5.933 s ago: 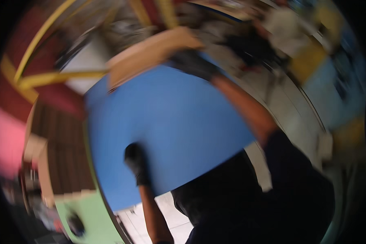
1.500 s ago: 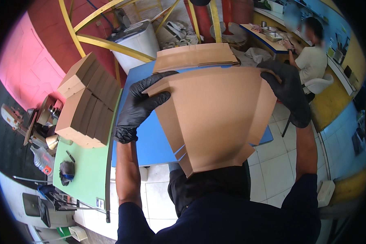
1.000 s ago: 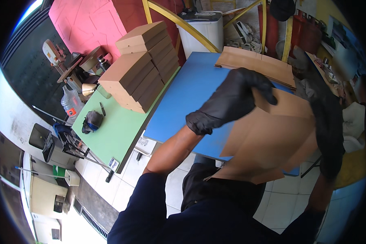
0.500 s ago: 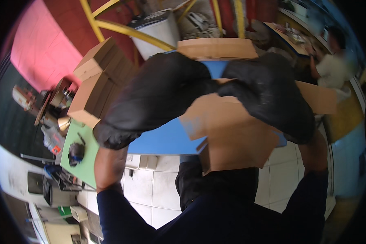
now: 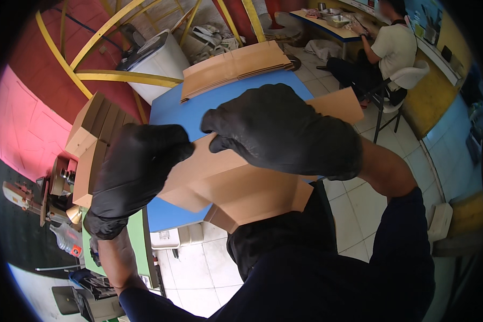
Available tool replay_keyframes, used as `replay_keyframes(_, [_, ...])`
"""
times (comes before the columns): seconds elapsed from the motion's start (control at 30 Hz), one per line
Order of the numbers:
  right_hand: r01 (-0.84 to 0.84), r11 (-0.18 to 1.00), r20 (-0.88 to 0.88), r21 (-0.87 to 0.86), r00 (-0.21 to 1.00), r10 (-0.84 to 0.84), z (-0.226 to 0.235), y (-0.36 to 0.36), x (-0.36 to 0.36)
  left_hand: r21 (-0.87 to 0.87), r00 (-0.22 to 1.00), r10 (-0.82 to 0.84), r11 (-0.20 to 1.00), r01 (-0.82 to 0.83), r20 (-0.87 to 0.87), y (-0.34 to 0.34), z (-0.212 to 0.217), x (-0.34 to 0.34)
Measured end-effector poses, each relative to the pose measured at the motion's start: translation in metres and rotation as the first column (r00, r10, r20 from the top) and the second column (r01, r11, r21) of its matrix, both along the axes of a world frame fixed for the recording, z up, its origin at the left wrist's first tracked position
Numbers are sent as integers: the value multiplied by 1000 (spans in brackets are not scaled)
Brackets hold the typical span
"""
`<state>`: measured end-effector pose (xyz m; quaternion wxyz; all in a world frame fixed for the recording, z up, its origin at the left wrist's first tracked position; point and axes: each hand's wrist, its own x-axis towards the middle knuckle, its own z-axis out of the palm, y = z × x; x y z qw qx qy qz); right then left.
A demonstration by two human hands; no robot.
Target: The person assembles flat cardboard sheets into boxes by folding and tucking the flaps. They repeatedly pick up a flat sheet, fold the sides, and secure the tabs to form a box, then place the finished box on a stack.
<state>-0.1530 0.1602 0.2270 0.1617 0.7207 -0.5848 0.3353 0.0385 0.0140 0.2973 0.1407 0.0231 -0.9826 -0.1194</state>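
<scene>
Room: workshop w/ red and pink walls, yellow metal frame bars (image 5: 86, 51) crossing the back, white tiled floor (image 5: 359, 204). Blue surface (image 5: 172, 110) fills the middle; a green surface (image 5: 139, 241) sits just beside it on the left, lower in the picture. White bin (image 5: 155, 59) stands behind the blue surface.

Counts: 1 stack of flat brown cardboard sheets (image 5: 236, 67) on the far edge of the blue surface; 1 pile of folded cardboard boxes (image 5: 88, 139) at the left side; 1 other person (image 5: 386, 48) seated on a white chair at a far desk, upper right. 2 gloved hands in view, both the wearer's.

Cardboard piece (image 5: 241, 188): plain brown, flat panels w/ creases, flaps partly bent, held up over the blue surface, close to the camera, tilted.

Left hand (image 5: 137, 172), black glove: fingers curled shut over the piece's left edge, gripping it. Right hand (image 5: 284, 131), black glove: spread over the top of the piece, fingertips pinching its upper edge, closed on it. Dark long sleeves come up from the lower edge.
</scene>
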Motion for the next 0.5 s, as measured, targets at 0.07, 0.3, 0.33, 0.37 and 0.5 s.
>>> replay_keyframes(0.07, [-45, 999, 108, 17, 993, 43, -2, 1, -3, 134, 999, 33, 990, -35, 15, 2, 0, 1])
replay_keyframes(0.3, [-115, 993, -8, -18, 993, 115, -2, -6, -11, -159, 990, 121, 979, -130, -68, 9, -11, -1])
replay_keyframes(0.33, [-116, 993, 8, 27, 993, 116, -1, -5, -15, -101, 986, 142, 983, -151, -87, 10, -12, -1])
replay_keyframes(0.37, [-93, 992, 50, 85, 995, 89, 1, -4, -18, -42, 981, 163, 985, -168, -107, 9, -13, -1])
replay_keyframes(0.5, [-102, 995, 51, -11, 993, 102, -1, -3, -20, -203, 983, 165, 963, -178, -82, 8, -15, 3])
